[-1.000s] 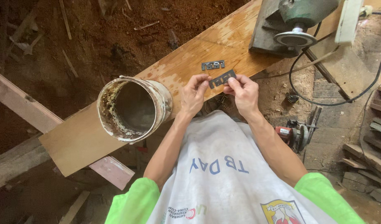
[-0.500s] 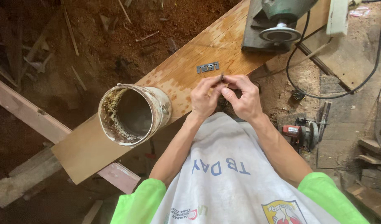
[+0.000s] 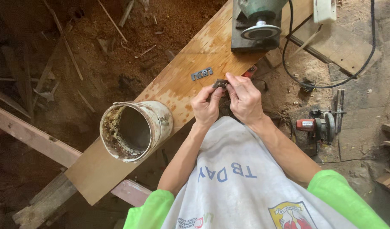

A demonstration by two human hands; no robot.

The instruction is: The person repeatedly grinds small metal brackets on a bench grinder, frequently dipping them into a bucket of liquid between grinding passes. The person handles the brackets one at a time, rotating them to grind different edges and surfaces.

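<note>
Sawdust floor, plank, both hands' grip pinching sm metal hinge, grimy can nearby

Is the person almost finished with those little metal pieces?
Hard to say. One metal hinge lies loose on the wooden board, not fastened. The left hand and right hand pinch a second small metal piece together. Nothing looks attached to the board.

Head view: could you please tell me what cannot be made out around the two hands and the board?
- Small metal piece: pinched between left hand and right hand; fingers cover most of it, shape unclear.
- Flat metal hinge on the wooden board: too small for detail.
- Green machine: cut off by top edge.
- Dirty bucket: bottom in shadow.
</note>
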